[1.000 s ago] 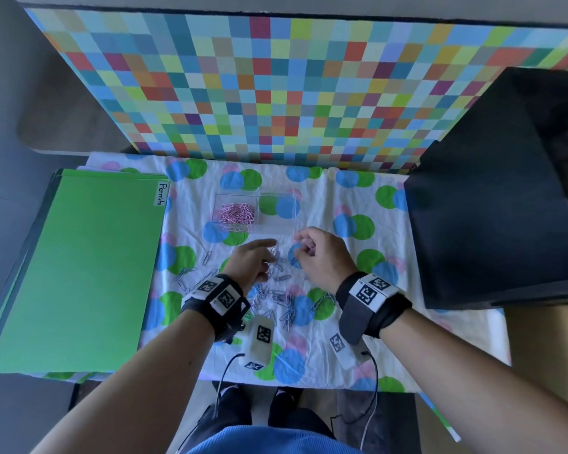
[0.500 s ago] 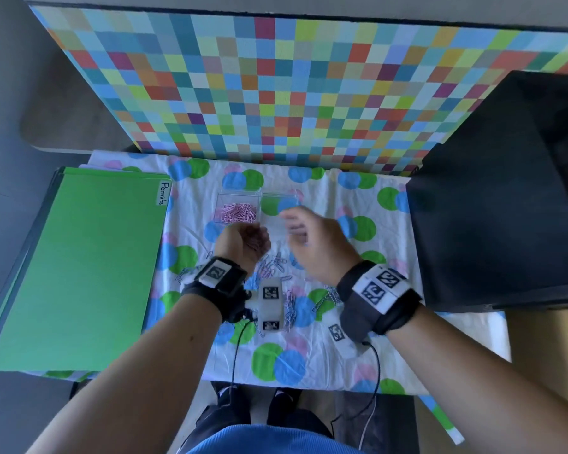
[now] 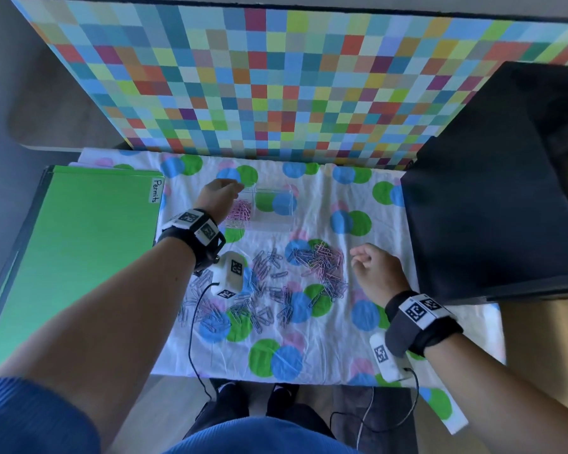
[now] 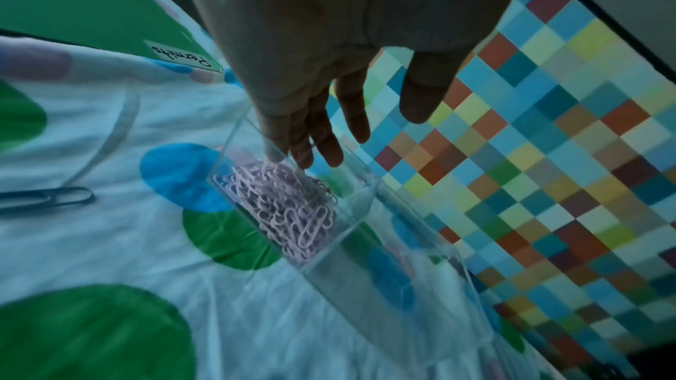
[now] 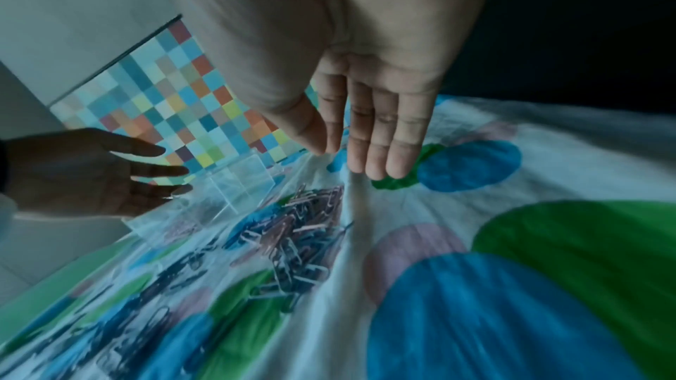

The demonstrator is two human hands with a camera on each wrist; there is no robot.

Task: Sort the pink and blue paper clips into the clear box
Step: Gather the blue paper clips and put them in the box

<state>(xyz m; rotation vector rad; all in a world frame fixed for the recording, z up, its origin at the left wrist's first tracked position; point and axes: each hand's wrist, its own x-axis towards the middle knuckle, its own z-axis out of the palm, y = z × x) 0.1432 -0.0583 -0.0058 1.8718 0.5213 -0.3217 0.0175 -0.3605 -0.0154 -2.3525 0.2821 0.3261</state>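
A clear two-part box point(image 3: 277, 226) stands at the back of the dotted cloth. Its left part holds pink clips point(image 3: 240, 209); through the right part I see only the cloth's dots. My left hand point(image 3: 232, 186) hovers over the left part. In the left wrist view its fingers point(image 4: 318, 137) are straight and apart above the pink clips point(image 4: 292, 213), holding nothing. A loose pile of pink and blue clips point(image 3: 276, 283) lies in the middle of the cloth. My right hand point(image 3: 358, 255) hangs at the pile's right edge, with fingers point(image 5: 376, 152) straight and empty.
A green folder point(image 3: 79, 257) labelled "Permits" lies on the left. A large black box point(image 3: 492, 208) stands close on the right. A checkered board point(image 3: 276, 86) rises behind the cloth point(image 3: 325, 355). One blue clip point(image 4: 55, 198) lies apart from the pile, left of the clear box.
My left hand went from the pile up to the box's left part and opened. My right hand reached toward the box, then drew back to the pile's right side.
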